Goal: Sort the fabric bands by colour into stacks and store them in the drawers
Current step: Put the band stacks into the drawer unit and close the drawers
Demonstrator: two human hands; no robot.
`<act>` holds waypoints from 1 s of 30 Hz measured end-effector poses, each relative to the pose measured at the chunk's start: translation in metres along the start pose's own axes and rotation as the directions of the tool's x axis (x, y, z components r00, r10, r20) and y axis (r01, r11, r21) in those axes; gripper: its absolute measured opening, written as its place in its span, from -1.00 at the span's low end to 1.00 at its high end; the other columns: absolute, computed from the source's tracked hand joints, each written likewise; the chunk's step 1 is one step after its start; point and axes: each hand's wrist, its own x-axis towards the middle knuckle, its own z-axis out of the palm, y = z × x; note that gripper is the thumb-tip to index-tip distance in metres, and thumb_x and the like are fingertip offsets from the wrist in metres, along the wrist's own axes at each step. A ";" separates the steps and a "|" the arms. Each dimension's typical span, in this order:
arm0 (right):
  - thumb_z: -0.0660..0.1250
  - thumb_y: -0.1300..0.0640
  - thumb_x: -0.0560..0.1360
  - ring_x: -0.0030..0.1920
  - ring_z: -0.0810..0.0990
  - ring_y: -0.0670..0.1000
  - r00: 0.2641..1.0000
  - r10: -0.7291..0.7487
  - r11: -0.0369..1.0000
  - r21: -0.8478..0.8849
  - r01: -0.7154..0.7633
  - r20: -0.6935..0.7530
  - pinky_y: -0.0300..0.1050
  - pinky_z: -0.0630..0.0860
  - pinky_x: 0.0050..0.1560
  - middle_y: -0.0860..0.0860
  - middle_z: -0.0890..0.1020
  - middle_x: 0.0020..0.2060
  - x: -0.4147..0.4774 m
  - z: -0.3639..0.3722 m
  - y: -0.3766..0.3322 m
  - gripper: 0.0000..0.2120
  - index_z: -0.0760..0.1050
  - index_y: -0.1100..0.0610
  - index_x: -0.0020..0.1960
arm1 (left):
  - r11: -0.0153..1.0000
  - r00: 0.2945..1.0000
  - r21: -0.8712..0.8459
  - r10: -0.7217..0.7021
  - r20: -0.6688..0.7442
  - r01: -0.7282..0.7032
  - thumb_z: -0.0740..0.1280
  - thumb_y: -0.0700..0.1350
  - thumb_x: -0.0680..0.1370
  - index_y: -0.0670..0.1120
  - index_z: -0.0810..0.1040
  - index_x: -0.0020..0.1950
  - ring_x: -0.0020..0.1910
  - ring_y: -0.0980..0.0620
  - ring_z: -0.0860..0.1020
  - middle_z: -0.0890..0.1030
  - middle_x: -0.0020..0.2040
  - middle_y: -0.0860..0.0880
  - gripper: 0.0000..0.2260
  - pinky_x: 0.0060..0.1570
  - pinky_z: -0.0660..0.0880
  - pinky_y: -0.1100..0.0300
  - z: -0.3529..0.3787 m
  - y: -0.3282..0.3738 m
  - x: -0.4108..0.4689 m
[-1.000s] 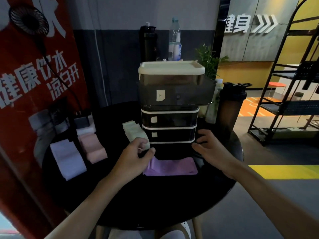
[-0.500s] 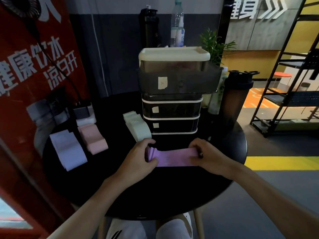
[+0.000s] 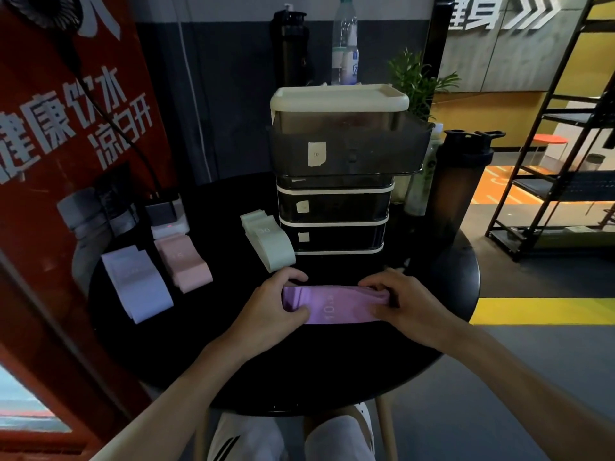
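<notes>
A purple fabric band (image 3: 336,304) marked 10 is stretched flat between my hands just above the round black table (image 3: 299,371). My left hand (image 3: 276,304) grips its left end and my right hand (image 3: 399,301) grips its right end. Behind them stands a dark drawer unit (image 3: 336,207) with a cream lid; its top drawer (image 3: 349,148) is pulled out, the lower ones are pushed in. A mint green stack (image 3: 268,239) lies left of the unit. A pink stack (image 3: 184,261) and a lavender stack (image 3: 136,284) lie further left.
A dark shaker bottle (image 3: 461,191) stands right of the drawers, with a plant (image 3: 416,81) and bottles behind. A power adapter (image 3: 164,214) sits at the table's back left. A red banner (image 3: 66,144) borders the left side. A black shelf rack (image 3: 565,144) stands at right.
Both hands picked the purple band up off the table in front of the drawers and drew it toward me. The view has tipped down slightly.
</notes>
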 end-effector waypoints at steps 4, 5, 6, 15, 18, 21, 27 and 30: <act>0.48 0.28 0.41 -0.11 0.54 -0.15 0.996 -0.039 0.997 0.064 0.044 -0.076 -0.37 0.46 -0.11 -0.07 0.54 -0.11 0.000 -0.002 -0.003 -0.69 0.56 -0.03 0.04 | 0.996 0.997 -0.060 0.058 -0.041 -0.060 0.43 -0.24 0.48 0.14 0.48 0.22 -0.09 0.19 0.59 0.57 0.02 0.08 -0.59 -0.06 0.48 0.39 0.000 0.005 0.000; 0.49 0.28 0.40 -0.12 0.54 -0.15 0.995 -0.044 0.996 0.072 0.051 -0.089 -0.38 0.45 -0.14 -0.07 0.53 -0.14 0.000 -0.002 -0.003 -0.71 0.56 -0.03 0.01 | 0.996 0.996 -0.048 0.073 -0.044 -0.075 0.43 -0.24 0.50 0.12 0.48 0.27 -0.02 0.25 0.57 0.56 0.06 0.11 -0.58 0.00 0.44 0.46 0.001 0.006 0.000; 0.48 0.29 0.39 -0.14 0.53 -0.15 0.995 -0.046 0.997 0.063 0.052 -0.089 -0.39 0.44 -0.15 -0.06 0.53 -0.14 0.001 -0.002 -0.002 -0.71 0.55 -0.04 -0.02 | 0.996 0.995 -0.014 0.088 -0.036 -0.088 0.42 -0.22 0.52 0.09 0.47 0.32 0.06 0.32 0.53 0.54 0.11 0.14 -0.58 0.04 0.38 0.53 0.001 0.004 -0.001; 0.39 0.26 0.49 -0.07 0.54 -0.20 0.998 -0.053 0.997 0.047 0.054 -0.019 -0.42 0.45 -0.11 -0.11 0.57 -0.10 -0.002 -0.003 0.000 -0.82 0.53 0.04 0.03 | 0.973 0.985 0.155 0.161 0.061 -0.169 0.32 -0.09 0.62 0.05 0.47 0.18 0.13 0.24 0.47 0.41 0.12 0.21 -0.85 0.08 0.34 0.48 -0.001 -0.006 -0.005; 0.40 0.26 0.48 -0.09 0.55 -0.23 0.998 -0.058 0.998 0.020 0.059 -0.039 -0.43 0.45 -0.13 -0.13 0.58 -0.13 -0.003 -0.006 -0.003 -0.77 0.52 -0.05 -0.02 | 0.981 0.988 0.115 0.154 0.016 -0.155 0.39 -0.14 0.57 0.03 0.56 0.08 0.06 0.18 0.53 0.53 0.04 0.17 -0.88 0.05 0.42 0.38 -0.006 -0.002 -0.005; 0.42 0.21 0.48 -0.11 0.59 -0.15 0.996 -0.071 0.997 0.002 0.071 -0.050 -0.32 0.51 -0.14 -0.12 0.61 -0.13 -0.001 -0.015 -0.010 -0.76 0.51 -0.12 -0.03 | 0.986 0.989 0.082 0.149 -0.012 -0.147 0.44 -0.17 0.53 0.08 0.61 0.04 0.03 0.20 0.56 0.60 -0.02 0.16 -0.84 0.05 0.45 0.31 -0.018 0.010 -0.003; 0.46 0.18 0.45 -0.11 0.60 -0.18 0.972 -0.154 0.988 -0.001 0.156 -0.180 -0.39 0.47 -0.14 -0.20 0.63 -0.15 0.007 -0.066 -0.061 -0.77 0.55 -0.14 -0.05 | 0.975 0.972 0.030 0.221 -0.081 -0.220 0.49 -0.21 0.48 0.14 0.64 0.00 -0.03 0.21 0.61 0.64 -0.05 0.19 -0.75 0.01 0.50 0.34 -0.068 0.069 0.011; 0.47 0.24 0.44 -0.12 0.61 -0.13 0.941 -0.230 0.970 0.020 0.242 -0.247 -0.26 0.53 -0.12 -0.18 0.64 -0.10 0.018 -0.098 -0.091 -0.78 0.58 -0.06 -0.05 | 0.954 0.946 0.001 0.296 -0.130 -0.298 0.52 -0.24 0.44 0.08 0.66 0.00 -0.07 0.18 0.64 0.69 -0.06 0.14 -0.75 -0.03 0.52 0.36 -0.096 0.110 0.021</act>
